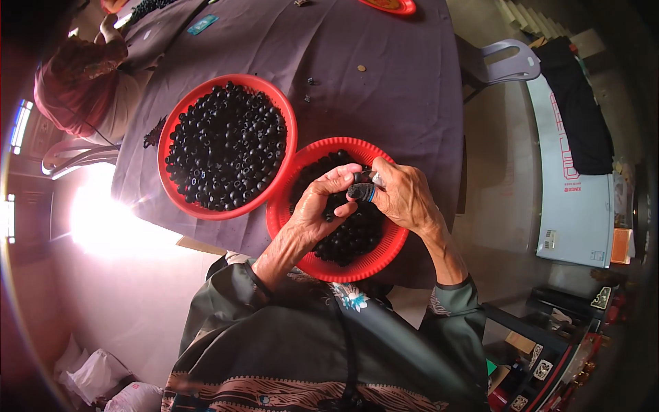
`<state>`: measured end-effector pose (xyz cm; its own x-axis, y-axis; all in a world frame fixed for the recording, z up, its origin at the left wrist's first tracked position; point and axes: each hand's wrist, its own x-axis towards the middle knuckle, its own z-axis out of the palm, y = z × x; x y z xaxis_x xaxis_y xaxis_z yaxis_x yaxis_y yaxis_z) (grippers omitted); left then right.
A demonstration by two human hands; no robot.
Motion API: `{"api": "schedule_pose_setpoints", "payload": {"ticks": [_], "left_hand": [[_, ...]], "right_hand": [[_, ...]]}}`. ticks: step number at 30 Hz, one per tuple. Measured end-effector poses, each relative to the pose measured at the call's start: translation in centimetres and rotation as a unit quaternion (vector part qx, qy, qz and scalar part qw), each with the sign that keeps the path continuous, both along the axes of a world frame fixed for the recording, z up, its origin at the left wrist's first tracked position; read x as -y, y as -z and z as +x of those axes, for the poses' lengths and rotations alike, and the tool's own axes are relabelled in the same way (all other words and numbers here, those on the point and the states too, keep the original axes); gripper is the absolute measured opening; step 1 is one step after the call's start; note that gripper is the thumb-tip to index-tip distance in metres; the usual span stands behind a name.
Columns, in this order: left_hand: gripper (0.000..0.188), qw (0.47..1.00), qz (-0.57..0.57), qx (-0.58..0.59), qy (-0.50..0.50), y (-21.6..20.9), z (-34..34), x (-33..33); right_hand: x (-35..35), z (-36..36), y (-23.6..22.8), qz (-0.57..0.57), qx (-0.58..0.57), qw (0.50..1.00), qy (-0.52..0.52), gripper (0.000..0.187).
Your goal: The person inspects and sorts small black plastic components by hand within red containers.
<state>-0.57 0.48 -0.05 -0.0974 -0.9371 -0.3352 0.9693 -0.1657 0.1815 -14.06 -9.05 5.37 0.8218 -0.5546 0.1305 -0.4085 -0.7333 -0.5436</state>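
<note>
My left hand and my right hand meet above the near red basket. The left thumb and fingers pinch a small black round piece, partly hidden by fingers. My right hand is closed against it; a black wrap with a blue stripe covers one finger. A small whitish thing shows between the right fingers, too small to name. Below the hands, the basket holds many black round pieces. Beside it on the left, a red tray is full of similar pieces with holes.
A purple-grey cloth covers the table. On it lie a coin-like disc, black bits and a teal packet. Another person sits at the far left. A grey chair and long white box stand right.
</note>
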Motion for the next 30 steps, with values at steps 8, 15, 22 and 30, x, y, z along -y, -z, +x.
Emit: {"api": "schedule_pose_setpoints", "payload": {"ticks": [8, 15, 22, 30], "left_hand": [[0.022, 1.000, -0.013, -0.007, 0.009, 0.5, 0.0, 0.1], [0.019, 1.000, -0.001, 0.001, 0.003, -0.1, 0.0, 0.1], [0.018, 1.000, -0.022, 0.003, 0.008, 0.1, 0.1, 0.1], [0.017, 1.000, -0.009, 0.012, -0.010, 0.2, -0.1, 0.2]], "right_hand": [[0.1, 0.1, -0.3, 0.007, -0.023, 1.000, -0.005, 0.044], [0.3, 0.3, -0.5, -0.003, -0.047, 0.999, -0.012, 0.040], [0.1, 0.5, -0.8, -0.002, -0.057, 0.998, -0.021, 0.035], [0.0, 0.3, 0.2, -0.037, -0.043, 0.998, -0.026, 0.033]]}}
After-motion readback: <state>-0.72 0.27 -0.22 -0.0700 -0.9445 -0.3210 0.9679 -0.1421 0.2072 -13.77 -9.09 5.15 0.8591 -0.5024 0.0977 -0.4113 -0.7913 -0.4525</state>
